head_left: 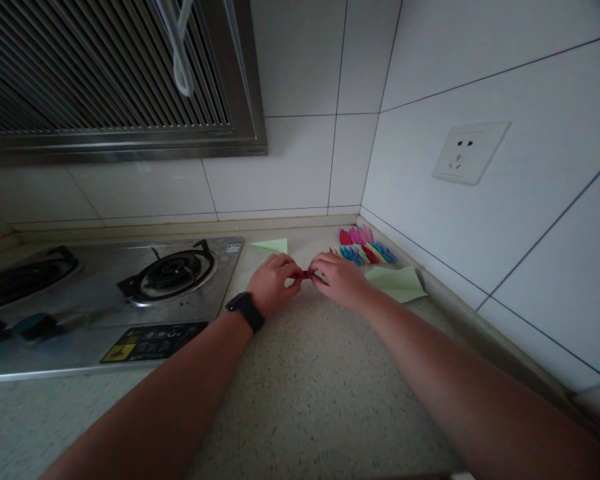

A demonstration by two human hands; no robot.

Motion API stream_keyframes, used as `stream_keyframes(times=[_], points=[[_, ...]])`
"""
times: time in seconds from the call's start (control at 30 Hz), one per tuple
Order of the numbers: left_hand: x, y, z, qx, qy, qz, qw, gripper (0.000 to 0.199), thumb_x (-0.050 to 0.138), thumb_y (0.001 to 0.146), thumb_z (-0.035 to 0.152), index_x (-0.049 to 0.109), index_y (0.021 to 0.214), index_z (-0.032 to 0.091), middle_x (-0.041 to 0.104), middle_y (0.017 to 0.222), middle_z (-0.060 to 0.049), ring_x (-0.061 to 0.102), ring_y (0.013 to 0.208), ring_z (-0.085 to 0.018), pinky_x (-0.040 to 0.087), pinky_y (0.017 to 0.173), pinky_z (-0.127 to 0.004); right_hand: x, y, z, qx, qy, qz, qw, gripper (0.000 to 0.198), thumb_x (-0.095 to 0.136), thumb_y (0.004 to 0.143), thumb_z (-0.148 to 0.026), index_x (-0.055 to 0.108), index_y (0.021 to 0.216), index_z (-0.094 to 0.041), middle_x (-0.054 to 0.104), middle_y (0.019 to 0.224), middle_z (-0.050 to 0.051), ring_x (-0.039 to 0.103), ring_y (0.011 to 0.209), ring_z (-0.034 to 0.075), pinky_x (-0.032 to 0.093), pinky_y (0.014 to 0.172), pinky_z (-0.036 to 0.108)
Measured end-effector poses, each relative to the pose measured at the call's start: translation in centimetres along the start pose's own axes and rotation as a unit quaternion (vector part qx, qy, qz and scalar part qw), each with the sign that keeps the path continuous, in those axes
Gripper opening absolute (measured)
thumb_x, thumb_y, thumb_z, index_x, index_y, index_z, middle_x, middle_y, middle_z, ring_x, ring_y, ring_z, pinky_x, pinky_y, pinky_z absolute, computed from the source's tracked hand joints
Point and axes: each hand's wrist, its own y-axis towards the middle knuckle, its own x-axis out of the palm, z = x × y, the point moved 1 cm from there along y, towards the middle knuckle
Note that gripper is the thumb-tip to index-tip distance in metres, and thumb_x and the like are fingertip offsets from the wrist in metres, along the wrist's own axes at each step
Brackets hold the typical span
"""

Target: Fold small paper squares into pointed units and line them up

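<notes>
My left hand [276,283] and my right hand [341,279] meet above the countertop, fingers pinched together. Between their fingertips is a small dark red piece of folded paper [307,274], mostly hidden by the fingers. Just behind my right hand stand rows of small colourful folded paper pieces [367,253] in blue, red, yellow and pink. A pale green sheet of paper [399,284] lies to the right, partly behind my right wrist. Another pale green folded paper [273,245] with a pointed end rests behind my left hand.
To the left is a gas stove [180,313] with black burner grates and knobs. A range hood [130,143] hangs above it, with a white cable [183,73] dangling. The speckled countertop [320,400] meets tiled walls, and a power socket [470,153] sits on the right wall.
</notes>
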Motion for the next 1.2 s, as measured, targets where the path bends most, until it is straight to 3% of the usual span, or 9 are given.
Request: stream_keyframes(times=[0.27,0.9,1.07,1.2], points=[[0.3,-0.1,-0.1,-0.007,-0.022,-0.011,1.0,0.009,0.062,0.081,0.015,0.068,0.085,0.02,0.06,0.088,-0.004,0.053,0.085,-0.018,0.045,0.081,-0.034,0.2,0.2,-0.4,0.001,0.048,-0.02,0.999,0.008,0.059,0.085,-0.011,0.063,0.088,-0.018,0.063,0.093,0.004,0.058,0.091,0.016,0.045,0.083,0.029],[0.3,0.0,0.3,-0.023,-0.031,0.02,0.999,0.006,0.063,0.08,0.014,0.067,0.08,0.018,0.06,0.087,-0.004,0.052,0.087,-0.019,0.044,0.08,-0.034,0.6,0.2,-0.6,0.015,0.079,0.015,0.997,0.006,0.061,0.085,-0.014,0.061,0.088,-0.018,0.062,0.092,0.004,0.057,0.09,0.016,0.044,0.081,0.029],[0.1,0.0,0.0,-0.036,-0.01,0.035,0.999,0.008,0.063,0.084,0.021,0.07,0.088,0.021,0.06,0.09,-0.005,0.052,0.09,-0.02,0.042,0.083,-0.036,0.7,0.2,0.3,0.047,0.1,0.035,0.993,0.005,0.059,0.086,-0.014,0.059,0.087,-0.019,0.061,0.091,0.003,0.057,0.088,0.015,0.043,0.08,0.028],[0.1,0.0,-0.3,-0.041,-0.017,0.041,0.998,0.01,0.061,0.086,0.023,0.07,0.09,0.021,0.061,0.09,-0.005,0.053,0.09,-0.02,0.042,0.083,-0.036,0.9,-0.1,0.7,0.097,0.101,0.017,0.99,0.013,0.061,0.086,-0.02,0.059,0.098,-0.02,0.064,0.091,0.003,0.058,0.077,0.014,0.043,0.071,0.027]])
